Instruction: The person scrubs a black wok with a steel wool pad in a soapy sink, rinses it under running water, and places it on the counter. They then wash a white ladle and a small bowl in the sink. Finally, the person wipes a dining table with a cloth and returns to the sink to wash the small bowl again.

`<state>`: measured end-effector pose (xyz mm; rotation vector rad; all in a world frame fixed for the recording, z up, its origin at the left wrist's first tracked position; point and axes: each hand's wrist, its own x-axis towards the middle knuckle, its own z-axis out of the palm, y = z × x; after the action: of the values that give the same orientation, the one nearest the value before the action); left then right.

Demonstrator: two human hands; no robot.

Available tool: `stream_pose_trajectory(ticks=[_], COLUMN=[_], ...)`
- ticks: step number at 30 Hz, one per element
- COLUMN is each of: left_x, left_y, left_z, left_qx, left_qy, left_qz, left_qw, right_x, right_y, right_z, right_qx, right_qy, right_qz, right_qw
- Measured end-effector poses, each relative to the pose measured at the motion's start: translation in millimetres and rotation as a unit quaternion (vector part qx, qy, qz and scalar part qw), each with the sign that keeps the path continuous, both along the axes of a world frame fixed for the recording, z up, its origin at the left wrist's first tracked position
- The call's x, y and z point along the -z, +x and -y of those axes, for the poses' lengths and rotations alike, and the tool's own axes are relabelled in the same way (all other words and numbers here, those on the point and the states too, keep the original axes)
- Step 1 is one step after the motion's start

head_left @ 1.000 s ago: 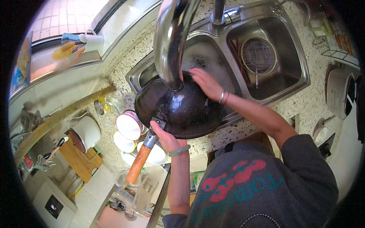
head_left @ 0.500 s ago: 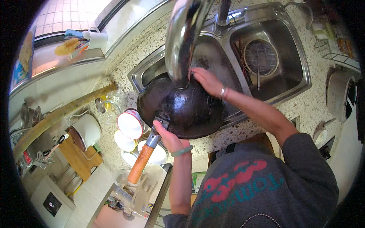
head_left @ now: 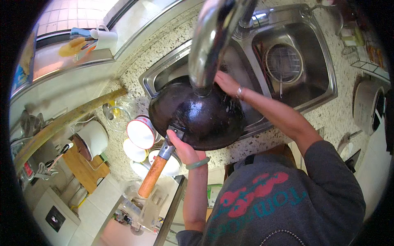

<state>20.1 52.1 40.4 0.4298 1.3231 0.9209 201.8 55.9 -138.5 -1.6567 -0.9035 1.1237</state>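
A black wok (head_left: 193, 119) is tilted over the left sink basin, its rounded, wet-looking underside facing up. My left hand (head_left: 184, 151) grips its near edge beside the metal socket, the thumb lying over the handle's base. The wooden handle (head_left: 152, 176) slants down to the left. At the wok's far right side, my right hand (head_left: 228, 85) rests with fingers stretched out flat; the tap hides the fingertips. Directly above the wok hangs the large chrome tap (head_left: 204, 57), its mouth close to the dark metal. I cannot make out whether water is running.
The right basin (head_left: 303, 88) holds a round wire rack (head_left: 283, 63). Left of the wok, a red-rimmed white bowl (head_left: 140, 133), more dishes and a clear glass bowl (head_left: 118, 119) stand on the speckled counter. A white pot (head_left: 92, 139) and a wooden board (head_left: 84, 168) are farther left.
My right hand has shifted slightly along the wok's far side, its fingertips passing behind the tap. My left hand keeps its grip, and the wok is almost unmoved. The view has shifted a little.
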Motion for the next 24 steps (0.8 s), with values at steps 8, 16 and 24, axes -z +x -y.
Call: stream_pose_trajectory(ticks=[8,16,24], left_x=[-6,-9,-9], left_y=[12,17,15], left_z=[0,5,-1], left_qx=[0.026,0.052,0.084], left_qy=[-0.011,0.0,0.02], left_qz=[0.038,0.117,0.09], left_qw=[0.999,0.992,0.992], right_x=[-167,-151,-177], right_y=[-72,-63,-86], right_z=[15,126,21], right_qx=[-0.065,-0.111,-0.08], right_qy=[0.241,0.168,0.239], right_qz=[0.237,0.258,0.256], right_qw=[0.939,0.945,0.933])
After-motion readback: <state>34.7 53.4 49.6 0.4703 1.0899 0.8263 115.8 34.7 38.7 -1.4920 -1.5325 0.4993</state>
